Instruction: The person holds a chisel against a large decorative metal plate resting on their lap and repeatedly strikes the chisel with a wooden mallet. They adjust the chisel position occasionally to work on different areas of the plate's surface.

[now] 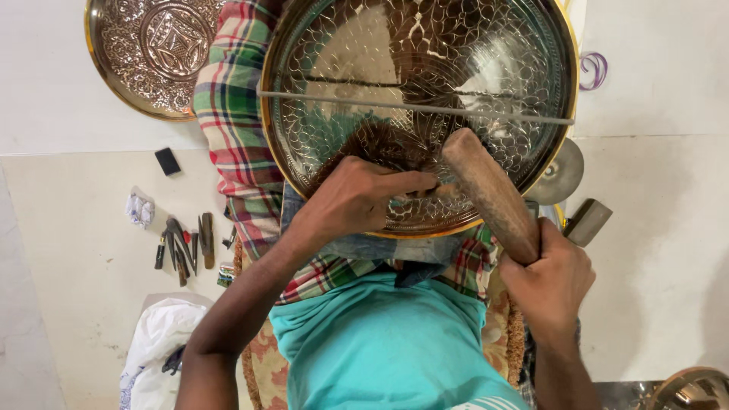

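A pale tiled floor [76,250] fills the view, seen from above a seated person in a turquoise shirt, with a checked cloth [231,114] draped over the lap.

Resting on that lap is a large round metal plate [425,83] with a gold-coloured rim. Its face is already covered in fine engraved petal and scale patterns right across what shows; the patch under the hands is hidden, so how much is left to chase there cannot be told. A thin rod [531,117] lies across the plate from side to side.

A second engraved plate [152,53] lies on the floor at upper left, seemingly complete.

The right hand [550,281] is clamped in a full fist around the lower end of a thick wooden mallet [490,190], whose head sits over the plate's lower edge. The left hand [357,197] rests on the plate, fingers pinched together around a slim punch [429,188] that is mostly hidden, just beside the mallet head.

On the floor to the left lies a cluster of small chisels [182,247], with a crumpled white cloth [156,349] nearer the person.
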`<state>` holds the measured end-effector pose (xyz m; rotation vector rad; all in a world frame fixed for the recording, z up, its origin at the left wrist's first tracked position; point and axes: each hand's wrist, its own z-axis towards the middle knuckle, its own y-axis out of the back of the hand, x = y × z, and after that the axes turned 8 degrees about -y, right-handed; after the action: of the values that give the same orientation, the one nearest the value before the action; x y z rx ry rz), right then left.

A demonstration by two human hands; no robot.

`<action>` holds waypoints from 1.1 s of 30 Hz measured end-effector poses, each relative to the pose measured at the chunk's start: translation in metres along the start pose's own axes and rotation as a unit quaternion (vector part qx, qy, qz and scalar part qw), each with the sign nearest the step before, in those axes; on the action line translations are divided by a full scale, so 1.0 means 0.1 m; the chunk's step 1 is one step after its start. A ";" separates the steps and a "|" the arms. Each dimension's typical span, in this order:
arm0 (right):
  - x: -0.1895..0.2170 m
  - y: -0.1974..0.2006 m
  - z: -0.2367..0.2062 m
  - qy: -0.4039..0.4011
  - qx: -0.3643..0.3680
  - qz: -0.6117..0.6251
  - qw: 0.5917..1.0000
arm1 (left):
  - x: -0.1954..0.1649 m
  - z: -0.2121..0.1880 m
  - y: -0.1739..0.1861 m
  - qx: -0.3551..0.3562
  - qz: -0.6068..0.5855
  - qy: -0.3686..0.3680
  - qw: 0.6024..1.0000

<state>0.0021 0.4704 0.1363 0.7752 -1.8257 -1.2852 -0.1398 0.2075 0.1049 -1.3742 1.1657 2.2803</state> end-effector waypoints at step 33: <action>0.21 0.23 0.19 0.066 0.064 0.075 0.993 | -0.07 0.01 -0.02 -0.050 -0.018 -0.026 0.998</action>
<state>-0.0267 0.4699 0.1592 0.7588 -1.8353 -1.0050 -0.1352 0.2110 0.1097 -1.3502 1.0143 2.3638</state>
